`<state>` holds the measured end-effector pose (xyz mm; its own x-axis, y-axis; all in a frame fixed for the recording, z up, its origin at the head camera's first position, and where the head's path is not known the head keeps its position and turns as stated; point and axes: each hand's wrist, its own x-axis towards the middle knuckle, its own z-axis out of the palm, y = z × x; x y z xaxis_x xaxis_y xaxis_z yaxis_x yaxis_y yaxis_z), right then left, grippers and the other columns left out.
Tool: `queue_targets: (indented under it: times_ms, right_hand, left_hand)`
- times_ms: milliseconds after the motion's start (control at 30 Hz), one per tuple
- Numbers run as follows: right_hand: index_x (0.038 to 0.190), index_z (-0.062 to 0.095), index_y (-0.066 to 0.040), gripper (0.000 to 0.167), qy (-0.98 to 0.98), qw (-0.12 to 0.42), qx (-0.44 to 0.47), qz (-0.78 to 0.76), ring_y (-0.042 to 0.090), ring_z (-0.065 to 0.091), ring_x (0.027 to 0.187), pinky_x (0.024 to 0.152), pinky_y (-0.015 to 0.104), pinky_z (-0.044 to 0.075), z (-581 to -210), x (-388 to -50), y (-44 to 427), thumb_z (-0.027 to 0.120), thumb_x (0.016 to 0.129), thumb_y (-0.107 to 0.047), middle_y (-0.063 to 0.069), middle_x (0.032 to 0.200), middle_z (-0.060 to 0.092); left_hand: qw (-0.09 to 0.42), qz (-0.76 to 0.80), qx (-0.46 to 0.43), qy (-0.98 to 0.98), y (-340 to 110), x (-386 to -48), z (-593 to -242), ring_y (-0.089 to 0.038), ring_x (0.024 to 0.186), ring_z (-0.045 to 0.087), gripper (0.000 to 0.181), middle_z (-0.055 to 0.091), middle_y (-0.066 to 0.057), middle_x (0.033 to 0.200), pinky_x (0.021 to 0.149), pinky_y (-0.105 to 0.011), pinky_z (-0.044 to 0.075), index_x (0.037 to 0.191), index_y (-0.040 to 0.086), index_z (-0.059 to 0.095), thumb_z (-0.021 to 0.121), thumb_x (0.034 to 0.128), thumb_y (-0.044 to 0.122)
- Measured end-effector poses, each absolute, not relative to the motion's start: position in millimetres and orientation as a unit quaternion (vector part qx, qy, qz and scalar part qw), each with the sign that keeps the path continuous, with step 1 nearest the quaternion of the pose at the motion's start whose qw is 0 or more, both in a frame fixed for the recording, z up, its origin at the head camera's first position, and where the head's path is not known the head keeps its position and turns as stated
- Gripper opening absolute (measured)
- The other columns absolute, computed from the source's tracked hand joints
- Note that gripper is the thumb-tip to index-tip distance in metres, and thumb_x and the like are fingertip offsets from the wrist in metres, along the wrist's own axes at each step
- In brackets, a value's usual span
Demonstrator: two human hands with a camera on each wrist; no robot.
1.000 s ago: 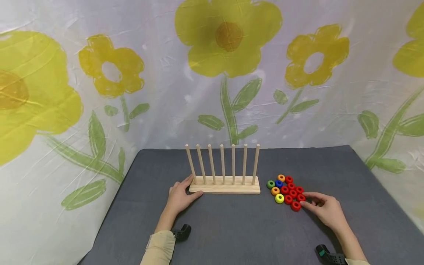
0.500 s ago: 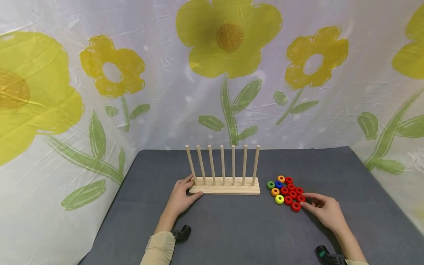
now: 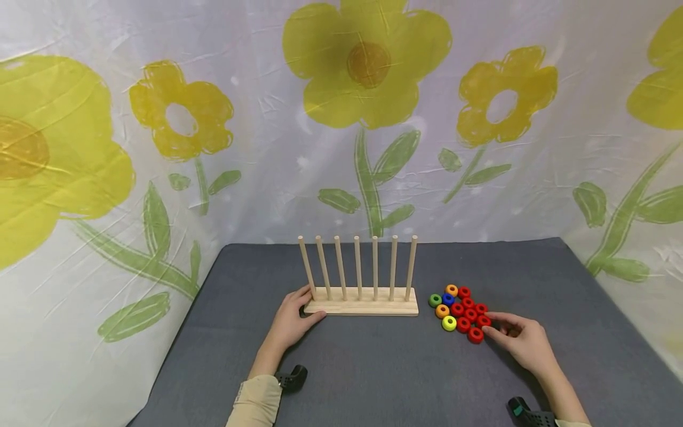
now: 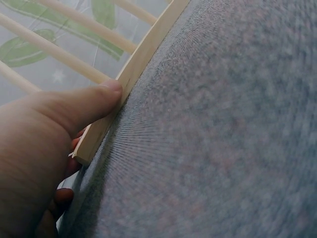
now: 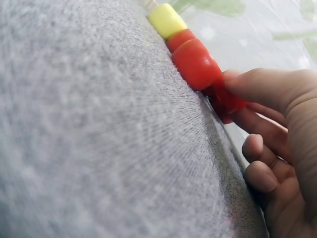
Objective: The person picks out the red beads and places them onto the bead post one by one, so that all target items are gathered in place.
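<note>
A pale wooden stand (image 3: 368,308) with several upright pegs stands at the middle of the table. My left hand (image 3: 287,323) grips its left end, and the thumb (image 4: 101,99) lies along the front edge of the base in the left wrist view. On the right, a flat cluster of small rings lies on the table, mostly red. At the cluster's right edge, my right hand (image 3: 525,344) pinches a red ring (image 3: 483,321) between thumb and forefinger. In the right wrist view that ring (image 5: 234,102) is partly hidden behind a nearer red ring (image 5: 197,64).
A lime-yellow ring (image 3: 449,323), a green ring (image 3: 435,300), a blue ring (image 3: 448,299) and two orange ones form the cluster's left side. The table (image 3: 373,373) has a dark grey cloth. Behind it hangs a flower-printed sheet (image 3: 267,166).
</note>
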<state>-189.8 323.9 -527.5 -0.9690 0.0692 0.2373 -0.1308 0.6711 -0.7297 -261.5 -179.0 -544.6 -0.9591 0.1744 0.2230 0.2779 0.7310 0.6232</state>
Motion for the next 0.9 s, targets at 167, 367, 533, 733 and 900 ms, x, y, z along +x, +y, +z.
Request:
queue_targets:
  times_ms: [167, 367, 533, 733, 900]
  right_hand:
    - [0.117, 0.08, -0.004, 0.03, -0.902, 0.144, 0.014, 0.407, 0.007, 0.042, 0.053, 0.049, 0.026, 0.036, -527.4, -189.2, 323.0, 0.086, 0.092, -0.019, -0.003, 0.069, 0.054]
    - [0.119, 0.08, -0.007, 0.03, -0.894, 0.181, -0.002, 0.41, 0.005, 0.04, 0.053, 0.044, 0.027, 0.032, -521.4, -186.2, 320.2, 0.086, 0.093, -0.02, -0.002, 0.07, 0.056]
    - [0.119, 0.081, -0.009, 0.03, -0.887, 0.207, -0.012, 0.413, 0.004, 0.037, 0.051, 0.041, 0.027, 0.03, -515.1, -183.4, 316.4, 0.087, 0.092, -0.02, -0.002, 0.069, 0.057]
    - [0.117, 0.082, -0.011, 0.029, -0.875, 0.245, -0.009, 0.418, 0.006, 0.041, 0.054, 0.044, 0.025, 0.032, -507.2, -180.6, 309.7, 0.089, 0.089, -0.016, -0.002, 0.069, 0.056]
    - [0.115, 0.082, -0.011, 0.028, -0.867, 0.264, -0.009, 0.422, 0.006, 0.04, 0.055, 0.047, 0.023, 0.033, -501.4, -178.2, 305.2, 0.089, 0.088, -0.013, -0.003, 0.067, 0.053]
  left_hand:
    - [0.069, -0.348, -0.116, -0.928, -178.8, -262.1, -545.0, -0.043, 0.147, 0.044, 0.071, 0.05, -0.016, 0.161, 0.116, -0.064, 0.04, 0.152, 0.002, 0.058, 0.082, 0.0945, 0.036]
    - [0.061, -0.351, -0.112, -0.928, -179.0, -262.6, -545.4, -0.043, 0.148, 0.043, 0.072, 0.05, -0.016, 0.161, 0.117, -0.065, 0.039, 0.152, 0.002, 0.058, 0.081, 0.0952, 0.038]
    - [0.062, -0.351, -0.112, -0.927, -179.3, -262.1, -545.7, -0.043, 0.148, 0.044, 0.071, 0.051, -0.016, 0.161, 0.116, -0.065, 0.04, 0.152, 0.002, 0.058, 0.082, 0.095, 0.038]
    - [0.067, -0.344, -0.109, -0.93, -177.7, -262.7, -545.2, -0.043, 0.148, 0.044, 0.071, 0.051, -0.016, 0.16, 0.117, -0.064, 0.04, 0.151, 0.003, 0.059, 0.083, 0.0937, 0.037]
    - [0.062, -0.347, -0.105, -0.93, -177.7, -262.9, -544.3, -0.042, 0.149, 0.042, 0.071, 0.05, -0.016, 0.162, 0.118, -0.064, 0.039, 0.152, 0.002, 0.058, 0.083, 0.0942, 0.036]
